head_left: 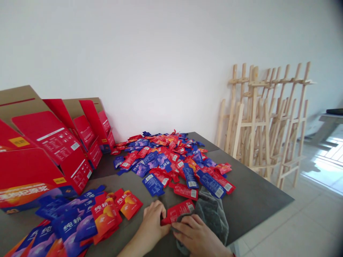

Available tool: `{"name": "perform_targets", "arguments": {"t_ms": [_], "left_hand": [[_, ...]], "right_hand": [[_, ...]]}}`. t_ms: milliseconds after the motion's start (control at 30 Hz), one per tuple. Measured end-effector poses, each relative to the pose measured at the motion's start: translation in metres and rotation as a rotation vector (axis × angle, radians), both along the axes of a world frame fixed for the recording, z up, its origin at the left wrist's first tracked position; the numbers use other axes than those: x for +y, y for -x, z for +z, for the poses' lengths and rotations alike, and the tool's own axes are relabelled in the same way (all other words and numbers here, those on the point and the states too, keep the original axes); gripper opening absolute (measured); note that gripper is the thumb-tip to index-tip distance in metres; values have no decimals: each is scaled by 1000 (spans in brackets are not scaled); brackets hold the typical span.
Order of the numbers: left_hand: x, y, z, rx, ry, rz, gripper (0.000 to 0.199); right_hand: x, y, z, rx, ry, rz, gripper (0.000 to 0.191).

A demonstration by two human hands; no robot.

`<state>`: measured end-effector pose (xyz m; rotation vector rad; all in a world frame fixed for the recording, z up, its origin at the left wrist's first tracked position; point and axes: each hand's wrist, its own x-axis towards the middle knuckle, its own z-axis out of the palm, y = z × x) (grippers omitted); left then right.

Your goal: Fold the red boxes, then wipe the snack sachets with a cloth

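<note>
A red pouch (178, 211) with a white barcode label lies near the table's front, between my hands. My left hand (153, 223) pinches its left end between thumb and fingers. Over its lower edge, my right hand (194, 232) is closed on a grey cloth (213, 214), which touches the pouch and trails away to the right. Just beyond sits another red pouch (185, 191), label up. A large loose heap of red and blue pouches (163, 157) spreads behind it towards the wall.
At the left stand several open red cartons (66, 160) with raised flaps. In front of them are overlapping blue and red pouches (77, 223), printed fronts up. The dark table (252, 200) ends at a right-hand edge. Wooden easels (254, 125) lean beyond it.
</note>
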<state>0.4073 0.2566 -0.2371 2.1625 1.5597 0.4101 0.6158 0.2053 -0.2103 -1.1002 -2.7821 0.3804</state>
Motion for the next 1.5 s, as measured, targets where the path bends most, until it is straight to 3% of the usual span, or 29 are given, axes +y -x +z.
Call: {"name": "perform_targets", "arguments": {"t_ms": [133,367,633,800,967,1100,1300,1500], "left_hand": [[1,1,-2,-27,-9,0,22],[-2,-2,10,-37,39,25,26],[-1,1,13,-55,83,40,26],[0,3,14,-146,125,29,17],[-2,7,19,-189,163,-80,19],[-3,9,19,-177,187,-68,25],[-2,12,18,-183,209,-54,22],[14,39,39,-367,227,-15,12]], "right_hand": [[-1,-1,-1,16,-21,-20,43],[-5,-13,-3,86,95,-220,58],[11,-48,0,162,24,-520,53],[4,-17,10,269,-10,-436,63],[7,20,-1,231,-48,-329,68],[14,10,-13,216,-30,-370,65],[13,-22,-15,160,4,-469,63],[14,-23,-20,166,-30,-476,60]]}}
